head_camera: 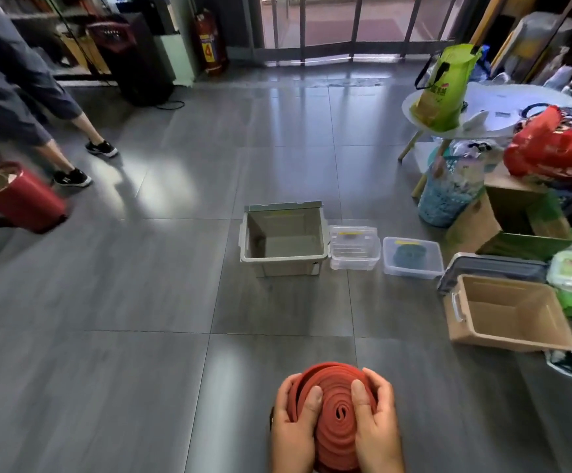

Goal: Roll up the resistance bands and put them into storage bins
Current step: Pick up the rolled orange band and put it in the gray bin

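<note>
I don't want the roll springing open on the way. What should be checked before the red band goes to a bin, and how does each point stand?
1. Coiling of the red band: ok, a full spiral.
2. Grip: left hand and right hand both hold it: ok.
3. Loose end secured: cannot tell; outer turns look slack on the left.
4. Target: grey bin open, nothing seen inside: ok.
5. Lid of the clear bin holding a dark roll: cannot tell.

Glossy grey tiled floor (107, 336), sunlit
</note>
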`<state>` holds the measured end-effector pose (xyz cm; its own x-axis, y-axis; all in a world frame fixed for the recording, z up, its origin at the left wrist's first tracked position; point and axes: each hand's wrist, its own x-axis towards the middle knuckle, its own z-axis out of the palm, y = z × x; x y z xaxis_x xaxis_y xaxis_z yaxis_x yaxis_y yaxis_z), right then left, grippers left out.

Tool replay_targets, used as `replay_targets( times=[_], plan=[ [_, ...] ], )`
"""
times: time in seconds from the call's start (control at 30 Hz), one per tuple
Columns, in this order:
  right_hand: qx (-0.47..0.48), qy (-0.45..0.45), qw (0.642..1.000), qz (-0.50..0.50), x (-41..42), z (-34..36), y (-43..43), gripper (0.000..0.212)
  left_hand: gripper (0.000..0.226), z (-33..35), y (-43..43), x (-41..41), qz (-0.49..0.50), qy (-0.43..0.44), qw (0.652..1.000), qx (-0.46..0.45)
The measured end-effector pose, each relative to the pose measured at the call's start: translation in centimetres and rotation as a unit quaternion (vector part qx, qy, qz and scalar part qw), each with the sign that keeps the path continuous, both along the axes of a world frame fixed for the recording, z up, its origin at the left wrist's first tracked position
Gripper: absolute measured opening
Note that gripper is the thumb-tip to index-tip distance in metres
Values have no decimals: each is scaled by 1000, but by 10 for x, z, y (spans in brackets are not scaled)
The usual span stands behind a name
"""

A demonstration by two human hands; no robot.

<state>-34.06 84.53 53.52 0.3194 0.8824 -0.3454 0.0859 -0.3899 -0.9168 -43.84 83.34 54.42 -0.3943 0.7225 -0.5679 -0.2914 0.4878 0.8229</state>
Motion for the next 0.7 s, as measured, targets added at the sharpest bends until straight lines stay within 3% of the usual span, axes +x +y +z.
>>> replay_targets(
  times=[0.03,0.17,0.37,0.5,0.6,0.63,0.7],
  plan=[
    [-4,-3,1000,1,-6,1,16,38,31,-2,16,-5,5,-4,1000,-5],
    [-25,-13,999,-34,-29,-10,79,11,26,-6,83,-26,-1,-25,1000,4],
    [-15,-25,998,-62,-53,-47,150,25,27,-28,159,-48,7,-33,999,-2],
    [-36,-18,997,-68,-58,-60,188,31,58,-43,196,-49,9,-43,999,-10],
    [-45,5,996,-70,-60,-72,218,11,62,-61,224,-50,26,-38,998,-31],
    [-47,8,997,-67,-60,-77,228,15,60,-68,234,-50,25,-35,998,-39],
    [-51,-1,997,-54,-59,-87,249,46,61,-77,253,-47,29,-27,998,-54]
  ],
)
